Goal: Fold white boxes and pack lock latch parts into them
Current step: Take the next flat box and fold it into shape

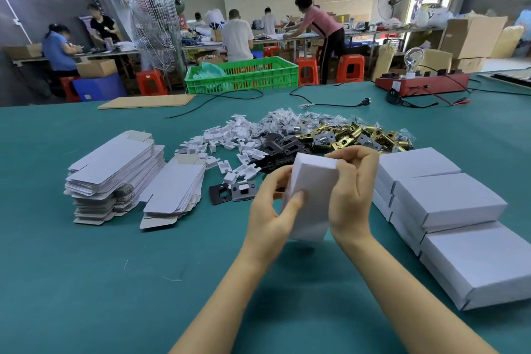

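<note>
one white box held upright above the green surface, plain, unprinted, far end closed. left hand grips its left side, thumb pressed on the front face; right hand grips the right side, fingers curled at the top edge. two stacks of flat box blanks lie left of the hands. finished boxes stacked at right, at least six visible. beyond the box: heaps of white plastic inserts, black strike plates, brass latch bodies, bagged screws; counts cannot be told. two loose plates lie just left of the left hand.
</note>
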`<action>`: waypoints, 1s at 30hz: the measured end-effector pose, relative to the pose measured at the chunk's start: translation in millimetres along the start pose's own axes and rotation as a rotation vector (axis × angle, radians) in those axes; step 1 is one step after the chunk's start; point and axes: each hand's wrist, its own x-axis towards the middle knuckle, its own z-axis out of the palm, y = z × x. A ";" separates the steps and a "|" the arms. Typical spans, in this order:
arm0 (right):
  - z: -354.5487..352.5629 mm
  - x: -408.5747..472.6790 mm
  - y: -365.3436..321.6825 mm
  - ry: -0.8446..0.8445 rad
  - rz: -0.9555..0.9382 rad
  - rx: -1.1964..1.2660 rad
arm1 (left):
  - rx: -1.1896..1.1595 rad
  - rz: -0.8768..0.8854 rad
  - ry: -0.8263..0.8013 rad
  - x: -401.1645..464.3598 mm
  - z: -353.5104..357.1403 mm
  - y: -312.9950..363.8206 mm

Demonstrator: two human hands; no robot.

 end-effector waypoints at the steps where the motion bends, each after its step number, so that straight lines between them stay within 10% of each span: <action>1: -1.1 1.3 0.6 0.010 0.015 0.020 | 0.049 0.012 -0.002 -0.9 0.1 -2.3; 14: -25.7 -3.0 32.1 -0.449 0.778 0.158 | 0.546 0.592 0.093 -5.6 -5.8 -32.8; 19: -35.5 -2.8 48.0 -0.348 0.939 0.244 | 0.592 0.415 0.125 -9.1 -8.5 -43.0; 25: -33.2 -3.3 50.8 -0.487 0.853 0.238 | -0.156 -0.268 0.139 -2.8 -11.6 -41.7; 30: -31.0 -6.7 47.4 -0.614 0.712 0.262 | -0.206 -0.281 0.091 2.7 -19.4 -45.9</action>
